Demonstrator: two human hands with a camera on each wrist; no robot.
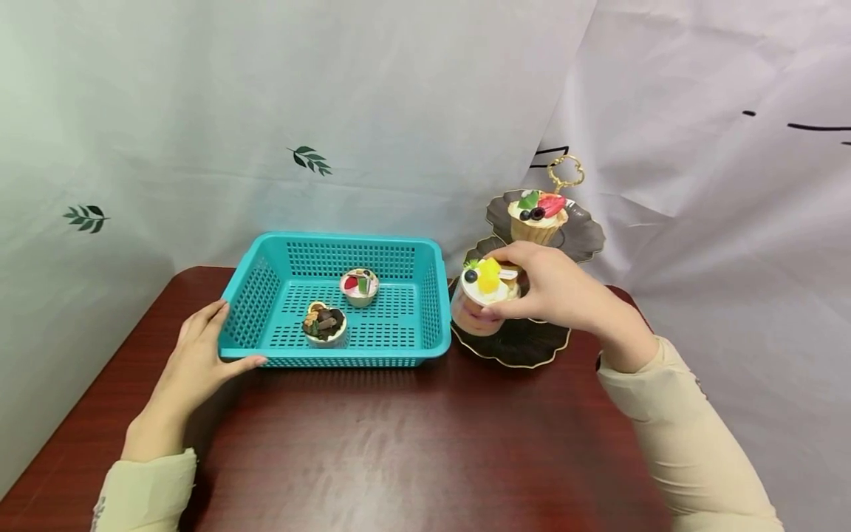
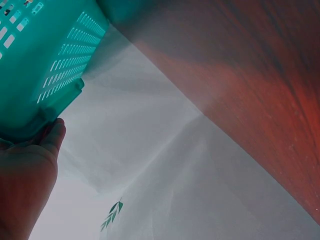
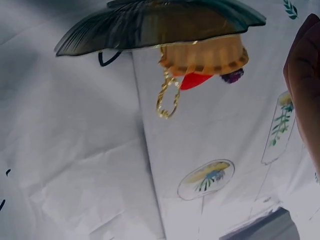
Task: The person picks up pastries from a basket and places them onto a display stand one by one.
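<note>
My right hand (image 1: pixel 555 284) grips a clear dessert cup (image 1: pixel 475 318) topped with cream, yellow fruit cubes and a blueberry. The cup overlaps the lower part of a dark tiered dessert stand (image 1: pixel 525 351) with gold edges. On the stand's top tier sits a fruit tart (image 1: pixel 535 225) with a strawberry and dark berries. With fingers along the left rim and thumb at the front rim, my left hand (image 1: pixel 193 362) rests on the near left corner of a turquoise basket (image 1: pixel 435 318). Inside are a chocolate-topped dessert cup (image 1: pixel 326 332) and a smaller strawberry-topped cup (image 1: pixel 359 292).
A dark red wooden table (image 1: pixel 399 443) lies under the basket and stand. Pale hanging cloth (image 1: pixel 412 111) with leaf prints rises behind. The stand's gold loop handle (image 1: pixel 565 171) sticks up above the top tier. Basket and stand are close side by side.
</note>
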